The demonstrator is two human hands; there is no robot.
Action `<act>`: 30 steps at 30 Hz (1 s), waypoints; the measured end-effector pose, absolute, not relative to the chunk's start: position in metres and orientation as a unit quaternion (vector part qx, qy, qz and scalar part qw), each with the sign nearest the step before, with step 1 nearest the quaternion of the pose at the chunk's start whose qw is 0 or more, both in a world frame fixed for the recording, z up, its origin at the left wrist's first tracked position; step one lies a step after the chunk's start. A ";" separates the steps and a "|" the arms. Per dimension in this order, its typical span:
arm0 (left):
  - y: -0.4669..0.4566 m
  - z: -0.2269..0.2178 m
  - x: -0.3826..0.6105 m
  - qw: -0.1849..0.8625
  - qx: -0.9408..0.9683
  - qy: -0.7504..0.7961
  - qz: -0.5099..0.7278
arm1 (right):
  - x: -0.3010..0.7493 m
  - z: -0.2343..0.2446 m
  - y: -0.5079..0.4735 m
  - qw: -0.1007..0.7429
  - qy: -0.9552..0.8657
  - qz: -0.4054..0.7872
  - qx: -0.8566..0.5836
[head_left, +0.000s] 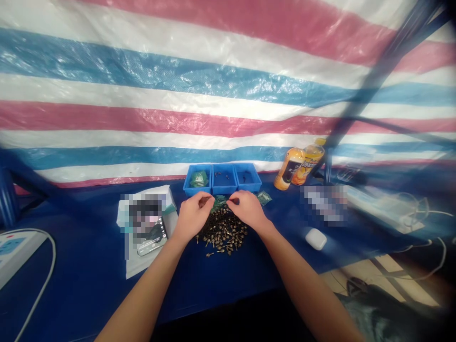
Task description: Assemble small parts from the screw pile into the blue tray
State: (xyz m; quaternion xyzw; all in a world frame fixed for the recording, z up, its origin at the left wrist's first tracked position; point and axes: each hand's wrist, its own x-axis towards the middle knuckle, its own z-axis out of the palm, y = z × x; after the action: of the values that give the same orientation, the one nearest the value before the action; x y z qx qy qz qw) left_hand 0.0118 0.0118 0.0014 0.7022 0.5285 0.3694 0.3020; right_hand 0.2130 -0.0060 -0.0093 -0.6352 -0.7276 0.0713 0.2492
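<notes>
Two hands pinching, fingers curled shut — small green packet point(220, 202) gripped at its edges by left hand point(193, 216) and right hand point(248, 209) | position: directly over heap of small dark-and-brass fittings point(223, 232) | beyond: blue three-compartment tray point(223, 191) — just behind

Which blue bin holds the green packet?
The left bin: it holds the green packet, while the middle and right bins hold only small dark parts.
</notes>
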 end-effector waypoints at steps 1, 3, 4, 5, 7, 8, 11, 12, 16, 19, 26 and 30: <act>0.011 0.001 0.012 0.292 0.710 0.526 0.365 | 0.213 -0.008 -0.007 0.246 -0.726 0.064 -0.639; 0.010 0.001 0.013 0.280 0.720 0.523 0.360 | 0.214 -0.007 -0.007 0.221 -0.738 0.065 -0.634; 0.010 0.001 0.013 0.275 0.724 0.522 0.357 | 0.215 -0.007 -0.008 0.204 -0.748 0.070 -0.627; 0.010 0.001 0.013 0.270 0.727 0.521 0.356 | 0.216 -0.007 -0.008 0.189 -0.756 0.075 -0.622; 0.011 0.002 0.013 0.265 0.731 0.520 0.354 | 0.218 -0.008 -0.008 0.174 -0.764 0.085 -0.616; 0.011 0.003 0.014 0.262 0.732 0.520 0.354 | 0.218 -0.008 -0.008 0.171 -0.764 0.089 -0.615; 0.011 0.003 0.014 0.254 0.735 0.517 0.356 | 0.217 -0.010 -0.007 0.169 -0.763 0.088 -0.618; 0.011 0.002 0.014 0.252 0.737 0.516 0.358 | 0.217 -0.011 -0.007 0.165 -0.763 0.085 -0.619; 0.012 -0.001 0.014 0.249 0.744 0.508 0.356 | 0.215 -0.012 -0.005 0.149 -0.763 0.093 -0.622; 0.012 -0.003 0.014 0.243 0.752 0.502 0.352 | 0.215 -0.013 -0.004 0.145 -0.762 0.112 -0.621; 0.012 -0.003 0.015 0.227 0.777 0.486 0.330 | 0.216 -0.015 -0.003 0.129 -0.756 0.104 -0.633; 0.012 -0.002 0.015 0.210 0.814 0.454 0.296 | 0.217 -0.013 -0.004 0.154 -0.766 0.122 -0.612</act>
State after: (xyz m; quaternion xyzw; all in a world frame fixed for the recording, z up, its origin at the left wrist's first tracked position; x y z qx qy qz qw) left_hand 0.0146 0.0119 -0.0019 0.8138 0.4536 0.2964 0.2098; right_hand 0.2172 -0.0035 -0.0133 -0.6116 -0.7664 0.1217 0.1542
